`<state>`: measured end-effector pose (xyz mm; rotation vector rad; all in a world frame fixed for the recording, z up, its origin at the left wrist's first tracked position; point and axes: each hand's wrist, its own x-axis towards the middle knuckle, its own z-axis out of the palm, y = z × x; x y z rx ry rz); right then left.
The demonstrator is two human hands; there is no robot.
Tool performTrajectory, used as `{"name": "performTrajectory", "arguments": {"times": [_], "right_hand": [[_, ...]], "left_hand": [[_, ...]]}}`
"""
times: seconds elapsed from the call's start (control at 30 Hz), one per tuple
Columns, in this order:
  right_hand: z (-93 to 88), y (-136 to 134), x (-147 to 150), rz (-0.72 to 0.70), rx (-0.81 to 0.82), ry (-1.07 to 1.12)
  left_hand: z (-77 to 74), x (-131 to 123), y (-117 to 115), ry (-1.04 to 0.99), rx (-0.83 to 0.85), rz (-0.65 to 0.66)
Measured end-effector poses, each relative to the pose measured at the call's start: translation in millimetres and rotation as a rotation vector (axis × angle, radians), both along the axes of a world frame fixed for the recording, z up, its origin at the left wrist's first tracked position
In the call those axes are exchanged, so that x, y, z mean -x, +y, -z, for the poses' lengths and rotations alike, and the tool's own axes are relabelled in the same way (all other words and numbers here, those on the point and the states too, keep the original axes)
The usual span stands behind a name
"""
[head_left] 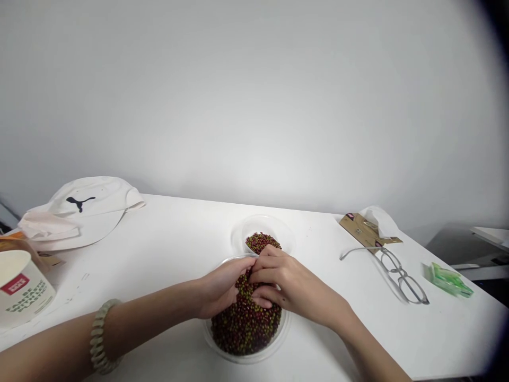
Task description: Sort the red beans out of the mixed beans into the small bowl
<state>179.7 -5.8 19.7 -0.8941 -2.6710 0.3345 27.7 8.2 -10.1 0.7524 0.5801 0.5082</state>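
Note:
A clear round bowl (254, 359) close to me is filled with small dark red and green beans (246, 331). My left hand (220, 286) is cupped over the bowl's far left part, its thumb toward the right hand's fingertips; its other fingers are mostly hidden. From the right, my right hand (280, 276) reaches over the same bowl with bent fingers closed near the left thumb. Whatever lies in either hand is too small or hidden to make out. Just behind, a smaller clear bowl (286, 233) contains more red and green beans (262, 241).
On the left lie a white cap (99, 204) and a white paper tub (27, 292). To the right are eyeglasses (401, 276), a brown paper packet (360, 228) with white tissue (382, 220), and a green plastic packet (451, 279). A wall (254, 106) borders the white table (159, 329).

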Motion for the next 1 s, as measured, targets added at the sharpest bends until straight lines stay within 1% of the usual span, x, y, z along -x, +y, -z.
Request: {"name": "performTrajectory", "arguments": {"times": [0.1, 0.23, 0.33, 0.4, 0.47, 0.5, 0.53, 0.57, 0.63, 0.67, 0.83, 0.9, 1.0], "right_hand": [[2.0, 2, -1, -0.005, -0.001, 0.025], [0.3, 2, -5, -0.02, -0.016, 0.09], [-2.5, 3, -9, -0.044, -0.034, 0.242], [-2.0, 6, -12, 0.013, -0.105, 0.401], [2.4, 13, -15, 0.155, -0.214, 0.525], [5.9, 18, -16, 0.239, -0.265, 0.544], [10.0, 23, -18, 0.32, -0.308, 0.536], [14.1, 28, -19, 0.368, -0.337, 0.488], [20.5, 36, -22, 0.405, -0.351, 0.379], [22.0, 39, -23, 0.417, -0.358, 0.363], [19.0, 40, -27, 0.525, -0.443, 0.466], [21.0, 42, -28, 0.538, -0.424, 0.447], [27.0, 46, -29, 0.517, -0.366, 0.385]], "left_hand": [[-3.3, 0, -1, 0.042, 0.004, -0.016], [-4.4, 1, -1, 0.014, -0.022, 0.012], [-1.6, 2, 0, -0.003, -0.028, 0.022], [0.1, 4, 0, 0.0, -0.024, 0.021], [0.3, 5, 0, 0.023, -0.026, 0.015], [-0.2, 5, 0, 0.038, -0.028, 0.012], [-1.0, 6, -1, 0.05, -0.032, 0.01], [-1.8, 6, -1, 0.058, -0.037, 0.011], [-3.3, 6, -2, 0.064, -0.042, 0.013], [-3.7, 7, -2, 0.066, -0.041, 0.013], [-2.7, 7, -2, 0.044, -0.059, 0.009], [-2.1, 7, -1, 0.036, -0.061, 0.012], [-2.2, 6, -1, 0.066, -0.048, 0.013]]}}
